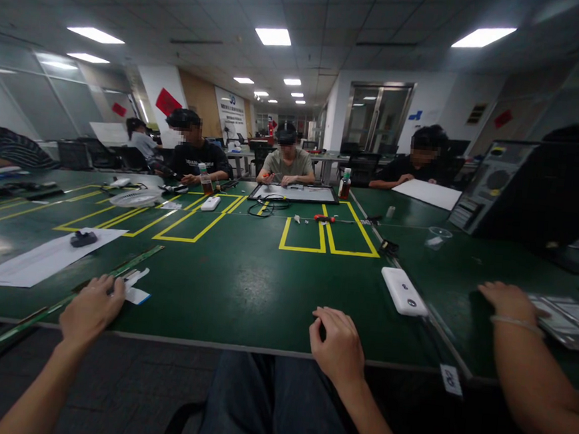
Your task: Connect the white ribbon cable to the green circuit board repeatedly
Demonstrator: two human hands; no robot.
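My left hand (92, 308) rests near the table's front edge with its fingers curled down on a long thin green strip (138, 262) that runs diagonally off the table to the left. A small white tab with a blue end (136, 292) lies at its fingertips. My right hand (337, 344) sits at the front edge of the green table (244, 287), fingers curled into a loose fist, and nothing shows in it. A white power bank (404, 291) lies a short way to its right.
Another person's forearm and hand (508, 302) with a wristband lie on the table at the right, beside flat grey devices (562, 320). At the left a white sheet (40, 261) carries a small black object (83, 238). A computer case (522, 188) stands at the right. Several people sit across the table.
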